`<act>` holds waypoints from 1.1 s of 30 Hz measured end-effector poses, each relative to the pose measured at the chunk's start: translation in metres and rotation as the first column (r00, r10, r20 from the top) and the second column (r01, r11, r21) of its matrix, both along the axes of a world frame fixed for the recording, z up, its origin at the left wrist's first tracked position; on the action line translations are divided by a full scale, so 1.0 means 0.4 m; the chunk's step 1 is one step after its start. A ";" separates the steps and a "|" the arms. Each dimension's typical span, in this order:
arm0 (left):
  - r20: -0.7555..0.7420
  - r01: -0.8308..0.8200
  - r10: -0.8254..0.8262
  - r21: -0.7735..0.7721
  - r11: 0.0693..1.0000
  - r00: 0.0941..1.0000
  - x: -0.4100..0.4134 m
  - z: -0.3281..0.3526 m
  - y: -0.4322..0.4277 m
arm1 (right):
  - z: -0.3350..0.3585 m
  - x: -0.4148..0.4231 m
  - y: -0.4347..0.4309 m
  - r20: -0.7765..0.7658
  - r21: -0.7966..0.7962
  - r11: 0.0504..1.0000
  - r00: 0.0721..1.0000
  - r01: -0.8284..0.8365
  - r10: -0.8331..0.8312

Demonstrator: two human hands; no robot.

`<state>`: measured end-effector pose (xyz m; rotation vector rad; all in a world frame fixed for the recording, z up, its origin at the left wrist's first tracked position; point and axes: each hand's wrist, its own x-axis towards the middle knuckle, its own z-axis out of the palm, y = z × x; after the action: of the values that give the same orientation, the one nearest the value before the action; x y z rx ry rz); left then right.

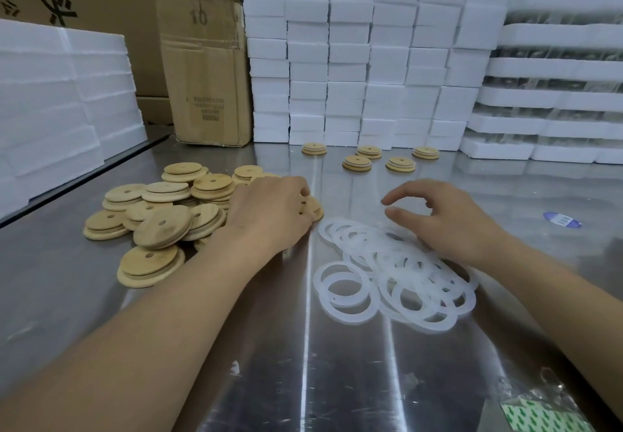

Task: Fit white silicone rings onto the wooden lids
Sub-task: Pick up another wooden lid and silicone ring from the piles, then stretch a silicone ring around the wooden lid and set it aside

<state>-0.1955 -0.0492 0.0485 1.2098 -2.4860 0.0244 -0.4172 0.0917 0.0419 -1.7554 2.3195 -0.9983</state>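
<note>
A heap of round wooden lids (158, 219), each with a small hole, lies on the steel table at the left. My left hand (269, 212) rests at the heap's right edge, its fingers curled on one wooden lid (313, 207) that is mostly hidden under them. A pile of white silicone rings (394, 276) spreads over the table in the middle. My right hand (445, 222) hovers over the far part of that pile, fingers apart and curved, holding nothing. Several lids with white rings fitted (357, 163) sit in a loose group at the back.
White foam blocks (354, 61) are stacked along the back and at the left and right. A worn cardboard box (205, 71) stands at the back left. A blue oval sticker (562, 220) lies at the right, and a green-and-white packet (546, 418) at the near right corner.
</note>
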 end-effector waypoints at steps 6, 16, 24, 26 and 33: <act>-0.279 0.082 -0.075 0.016 0.996 0.958 -0.013 0.011 0.008 | 0.008 0.067 0.006 0.013 0.043 0.972 0.973 -0.233 0.232; -0.742 0.326 0.094 0.401 0.856 0.664 -0.038 0.024 0.019 | 0.003 0.119 0.012 0.063 0.168 0.906 0.921 -0.389 0.384; -0.773 0.460 0.108 0.477 0.749 0.626 -0.051 0.010 0.036 | -0.005 0.115 0.005 0.096 0.136 0.902 0.912 -0.409 0.399; -0.781 0.476 0.116 0.483 0.734 0.613 -0.054 0.007 0.038 | -0.004 0.121 0.006 0.071 0.128 0.887 0.896 -0.444 0.439; -0.803 0.508 0.188 0.518 0.688 0.565 -0.061 0.004 0.049 | -0.005 0.131 0.006 0.129 0.108 0.877 0.881 -0.468 0.454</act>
<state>-0.2200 -0.0295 0.0499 0.8393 -1.6930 -1.3863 -0.3648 0.0942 0.0399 -2.0091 1.7289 -0.7974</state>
